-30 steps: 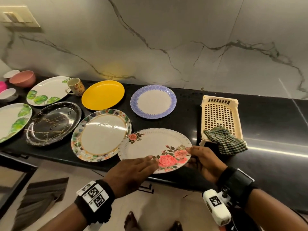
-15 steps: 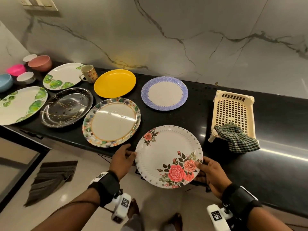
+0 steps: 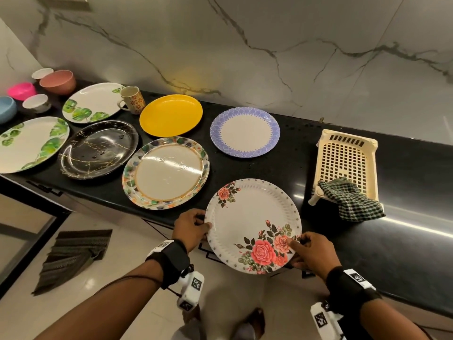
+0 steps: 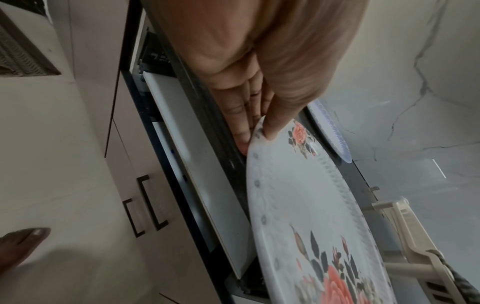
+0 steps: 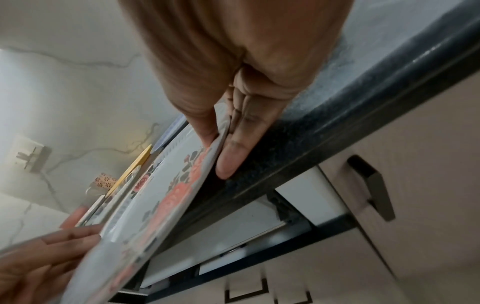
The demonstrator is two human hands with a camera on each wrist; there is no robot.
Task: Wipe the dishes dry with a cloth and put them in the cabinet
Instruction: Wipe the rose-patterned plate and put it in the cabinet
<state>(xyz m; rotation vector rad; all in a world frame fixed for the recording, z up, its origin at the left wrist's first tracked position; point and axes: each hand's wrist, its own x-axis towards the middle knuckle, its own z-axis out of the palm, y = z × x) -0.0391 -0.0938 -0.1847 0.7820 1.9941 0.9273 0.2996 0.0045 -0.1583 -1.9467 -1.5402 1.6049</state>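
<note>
the rose plate (image 3: 247, 224) was held in both hands at the front edge of the black counter (image 3: 404, 236), partly out over the floor and tilted toward the person; whether its far rim rested on the counter could not be told. its left rim was pinched by the left hand (image 3: 190, 228), with the thumb on the face and the fingers (image 4: 242, 131) underneath. the rim beside the large roses was pinched in the same way by the right hand (image 3: 312, 253). the checked cloth (image 3: 350, 202) was draped over the near end of the cream rack (image 3: 348, 155), just right of the plate and touched by neither hand.

the step in hand was judged to be the taking up of a dish for drying, early in the task, since the yellow plate (image 3: 171, 115) and many other dishes lay on the counter. for the next move one hand, probably the right, would have to be freed so the cloth could be fetched while the plate was steadied by the other.
</note>
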